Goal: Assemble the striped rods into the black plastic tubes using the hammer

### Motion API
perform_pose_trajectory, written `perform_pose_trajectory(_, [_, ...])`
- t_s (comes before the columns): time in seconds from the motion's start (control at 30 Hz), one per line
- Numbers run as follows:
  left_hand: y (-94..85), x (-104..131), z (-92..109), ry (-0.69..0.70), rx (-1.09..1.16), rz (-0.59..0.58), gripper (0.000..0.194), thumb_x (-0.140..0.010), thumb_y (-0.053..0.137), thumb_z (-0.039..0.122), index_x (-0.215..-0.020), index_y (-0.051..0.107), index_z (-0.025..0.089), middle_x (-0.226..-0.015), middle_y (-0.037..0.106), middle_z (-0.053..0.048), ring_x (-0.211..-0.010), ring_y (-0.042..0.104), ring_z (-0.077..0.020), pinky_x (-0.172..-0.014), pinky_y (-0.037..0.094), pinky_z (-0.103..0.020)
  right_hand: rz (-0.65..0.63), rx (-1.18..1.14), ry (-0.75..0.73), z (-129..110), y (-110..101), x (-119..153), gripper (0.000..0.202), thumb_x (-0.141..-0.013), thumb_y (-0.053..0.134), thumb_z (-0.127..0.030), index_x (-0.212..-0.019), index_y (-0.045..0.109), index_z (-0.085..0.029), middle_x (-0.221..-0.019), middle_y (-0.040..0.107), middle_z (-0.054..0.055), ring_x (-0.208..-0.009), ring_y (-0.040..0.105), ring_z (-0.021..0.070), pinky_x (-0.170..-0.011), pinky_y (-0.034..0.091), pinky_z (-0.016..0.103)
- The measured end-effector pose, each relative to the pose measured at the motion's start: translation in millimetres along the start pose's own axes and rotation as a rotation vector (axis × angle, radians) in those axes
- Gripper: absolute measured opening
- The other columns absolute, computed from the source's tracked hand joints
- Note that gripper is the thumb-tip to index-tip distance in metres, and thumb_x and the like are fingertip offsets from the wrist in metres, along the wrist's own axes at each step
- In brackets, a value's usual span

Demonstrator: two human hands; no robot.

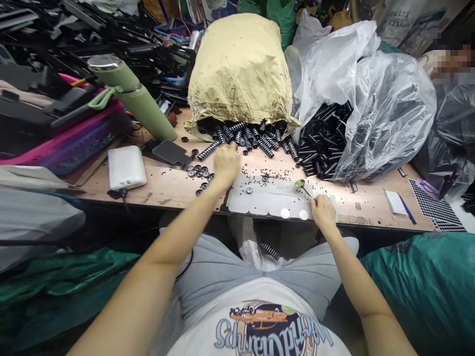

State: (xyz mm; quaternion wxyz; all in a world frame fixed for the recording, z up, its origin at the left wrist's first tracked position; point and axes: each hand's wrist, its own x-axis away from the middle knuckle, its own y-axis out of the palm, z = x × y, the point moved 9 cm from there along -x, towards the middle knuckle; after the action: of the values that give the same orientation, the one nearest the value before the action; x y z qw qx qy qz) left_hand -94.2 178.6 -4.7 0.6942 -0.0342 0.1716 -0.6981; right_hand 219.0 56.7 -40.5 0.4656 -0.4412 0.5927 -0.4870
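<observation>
My right hand [323, 213] is closed around the thin metal handle of a small spoon [301, 185], with something yellow-green in its bowl. The spoon hangs over a whitish sheet [256, 198] at the table's front edge, strewn with tiny black bits. Farther left, my left hand [227, 164] reaches to the pile of black-and-white ribbed rods [265, 147] at the sack's mouth. Its fingers are blurred, so whether they grip a rod is unclear. Several round black discs [198, 171] lie left of that hand, and another black disc [249, 190] rests on the sheet.
A yellow sack [241, 69] stands at the table's back. Right of it, a clear plastic bag [389, 109] spills black tubes [322, 143]. A green bottle [144, 106] and a white power bank [126, 168] are on the left. A white box [395, 203] lies at the right.
</observation>
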Motion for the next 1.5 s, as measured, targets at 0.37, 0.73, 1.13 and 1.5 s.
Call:
perform_pose_trajectory(0.37, [-42.5, -43.9, -45.8, 0.045, -0.227, 0.111, 0.042, -0.074, 0.053, 0.063, -0.094, 0.066, 0.029, -0.094, 0.063, -0.018, -0.103, 0.056, -0.0333, -0.084, 0.039, -0.049, 0.089, -0.154, -0.047, -42.7, -3.9, -124.6, 0.026, -0.092, 0.045, -0.025, -0.112, 0.054, -0.010, -0.113, 0.056, 0.019, -0.108, 0.044, 0.0291, -0.088, 0.034, 0.040])
perform_pose_trajectory(0.73, [67.0, 17.9, 5.6, -0.039, -0.017, -0.067, 0.025, -0.077, 0.059, 0.024, -0.101, 0.057, 0.017, -0.086, 0.057, -0.004, -0.077, 0.057, -0.0174, -0.072, 0.048, -0.032, -0.087, -1.073, -0.102, -52.1, -18.5, -122.3, 0.019, -0.071, 0.070, -0.029, -0.081, 0.063, -0.016, -0.074, 0.065, 0.001, -0.067, 0.057, 0.0119, -0.064, 0.046, 0.025])
perform_pose_trajectory(1.13, [136.4, -9.6, 18.2, -0.179, 0.363, -0.219, 0.021, -0.066, 0.073, 0.027, -0.065, 0.057, 0.015, -0.053, 0.051, 0.003, -0.045, 0.045, -0.0084, -0.044, 0.035, -0.021, -0.064, -1.263, 0.133, -35.3, -16.1, -121.3, 0.055, -0.068, 0.074, -0.049, -0.109, 0.056, -0.018, -0.110, 0.062, 0.010, -0.101, 0.060, 0.0186, -0.083, 0.052, 0.033])
perform_pose_trajectory(1.5, [127.5, 32.2, 20.0, -0.425, 0.787, -0.338, 0.041, -0.077, 0.063, 0.051, -0.096, 0.057, 0.015, -0.064, 0.055, 0.003, -0.039, 0.044, -0.0054, -0.032, 0.027, -0.016, 0.026, -0.584, -0.578, -105.5, -53.3, -53.5, 0.122, -0.051, 0.084, -0.053, -0.147, 0.019, -0.015, -0.144, 0.029, 0.019, -0.139, 0.026, 0.0322, -0.114, 0.028, 0.049])
